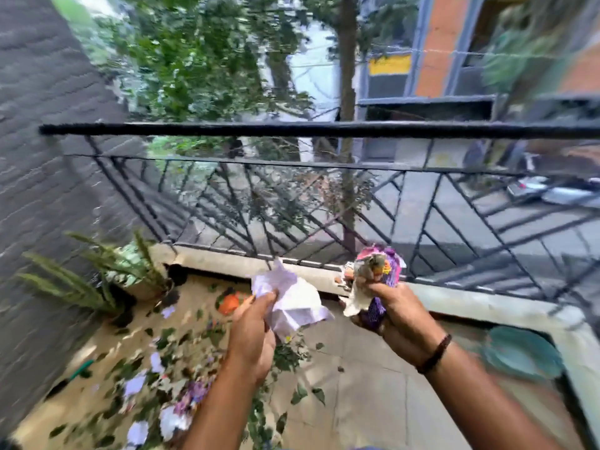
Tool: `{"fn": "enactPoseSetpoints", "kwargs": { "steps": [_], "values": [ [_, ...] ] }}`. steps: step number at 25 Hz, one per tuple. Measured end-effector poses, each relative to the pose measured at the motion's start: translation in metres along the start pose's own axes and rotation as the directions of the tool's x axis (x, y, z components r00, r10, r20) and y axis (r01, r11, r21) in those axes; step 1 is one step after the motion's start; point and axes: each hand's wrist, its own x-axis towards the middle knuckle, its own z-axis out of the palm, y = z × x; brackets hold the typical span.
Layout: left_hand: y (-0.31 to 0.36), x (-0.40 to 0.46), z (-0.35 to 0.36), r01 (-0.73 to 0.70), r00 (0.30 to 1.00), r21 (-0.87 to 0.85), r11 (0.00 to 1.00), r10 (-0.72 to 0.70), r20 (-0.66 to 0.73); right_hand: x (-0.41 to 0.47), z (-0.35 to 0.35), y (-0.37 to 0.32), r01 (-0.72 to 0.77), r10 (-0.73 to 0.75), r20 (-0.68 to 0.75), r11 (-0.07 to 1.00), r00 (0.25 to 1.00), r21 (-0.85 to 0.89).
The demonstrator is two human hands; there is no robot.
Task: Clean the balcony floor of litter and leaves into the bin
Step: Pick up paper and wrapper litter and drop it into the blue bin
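White paper is crumpled in the left hand, with the fingers curled tight round it. The right hand grips a bunch of wrappers, purple and pink, with a pale scrap hanging down. Both hands are up in the air over the floor, near the rail.

More litter lies on the floor by the left wall: white and purple scraps, green leaves and something orange near the far edge. A plant pot stands in the far left corner with a leafy plant in it.

I think a scrap could slip out, because both hands are very full. Wind could blow it through the gaps in the rail, which are wide.

A teal thing sits at the right edge of the floor. It may be the bin, but it is too blurry to tell, and I cannot see inside it.
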Motion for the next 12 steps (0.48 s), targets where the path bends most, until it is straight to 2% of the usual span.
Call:
{"fn": "enactPoseSetpoints", "kwargs": {
  "steps": [4,8,10,12],
  "values": [
    [-0.029,0.009,0.092,0.118,0.973,0.132,0.984,-0.141,0.183,-0.031,-0.079,-0.033,0.114,-0.095,-0.145,0.985,0.985,0.129],
    [-0.050,0.019,0.186,0.124,0.903,0.271,0.955,-0.221,0.368,-0.053,-0.132,-0.065,0.273,-0.210,-0.299,0.944,0.931,0.186],
    [-0.068,0.023,0.230,0.125,0.851,0.320,0.939,-0.267,0.451,-0.062,-0.161,-0.078,0.354,-0.260,-0.398,0.917,0.880,0.185],
    [-0.089,0.025,0.275,0.148,0.764,0.377,0.914,-0.347,0.544,-0.074,-0.191,-0.092,0.425,-0.297,-0.505,0.892,0.810,0.157]
  ]
}}
